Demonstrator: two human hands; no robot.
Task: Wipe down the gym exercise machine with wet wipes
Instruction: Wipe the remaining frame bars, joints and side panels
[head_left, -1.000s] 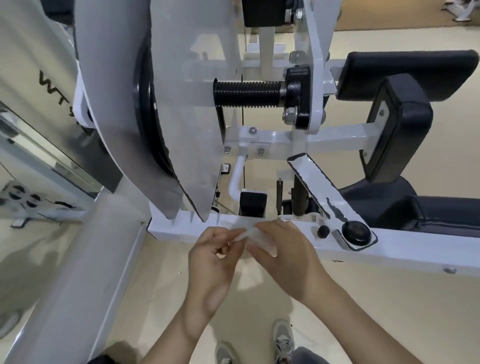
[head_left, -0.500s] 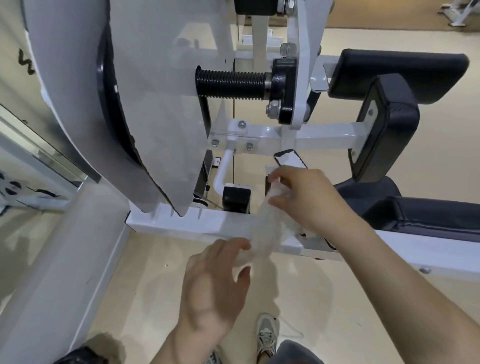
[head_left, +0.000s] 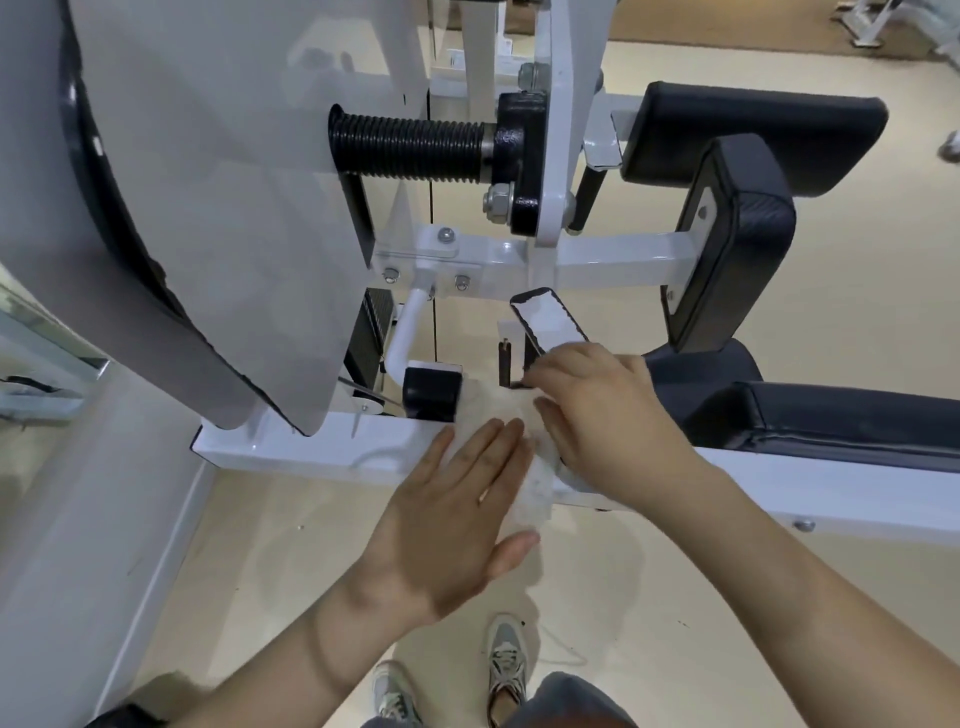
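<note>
Fingers of the left hand (head_left: 447, 525) lie flat and the right hand (head_left: 613, 415) presses, spreading a thin white wet wipe (head_left: 535, 493) over the white steel frame beam (head_left: 311, 452).

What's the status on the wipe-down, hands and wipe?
Left hand flat, open, pressing wet wipe on white frame rail. Right hand on wipe's far end, grip unclear. Nothing in the way.

The white frame bar (head_left: 311, 449) carries the wet wipe (head_left: 535, 483), spread flat, and both my hands press on it
</note>
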